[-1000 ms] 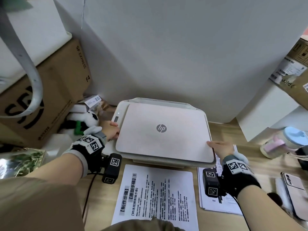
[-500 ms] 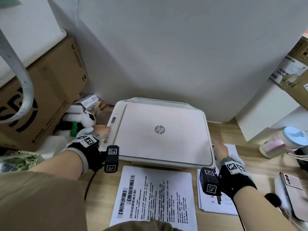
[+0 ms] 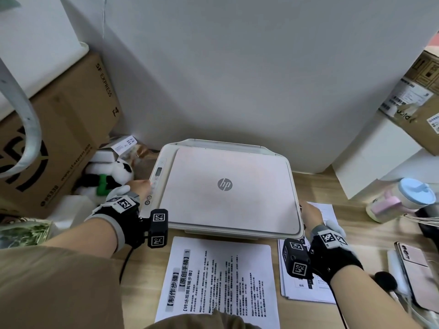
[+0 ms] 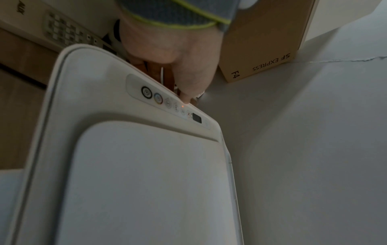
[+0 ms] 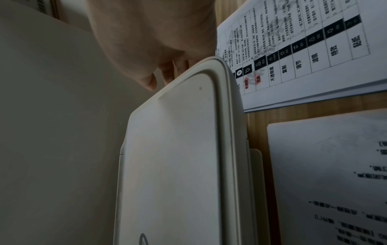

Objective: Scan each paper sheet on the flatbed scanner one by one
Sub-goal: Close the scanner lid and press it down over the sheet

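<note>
Our left hand (image 3: 140,187) sits at the left edge of the scanner (image 3: 228,188). In the left wrist view one fingertip (image 4: 186,99) touches the row of buttons (image 4: 167,102) beside a small orange light (image 4: 182,106); the other fingers are curled under and hold nothing. The head view shows the hand there but not the fingertip.

Our right hand (image 3: 311,213) is at the scanner's right front corner. In the right wrist view its fingers (image 5: 167,73) bend down behind the corner; we cannot tell if they grip it.

The scanner sits flat on the bench (image 3: 344,195) with its lid (image 3: 230,193) down. Its long side runs left to right, and its back faces the wall (image 3: 237,79).

One printed sheet (image 3: 218,283) lies on the bench just in front of the scanner, its long side running toward us. A stack of sheets (image 3: 306,293) lies to the right, under our right wrist. Only the right wrist view shows the table printed on the top sheet.

A toy panda (image 3: 107,179) and a cardboard box (image 3: 61,129) are to the left.
</note>
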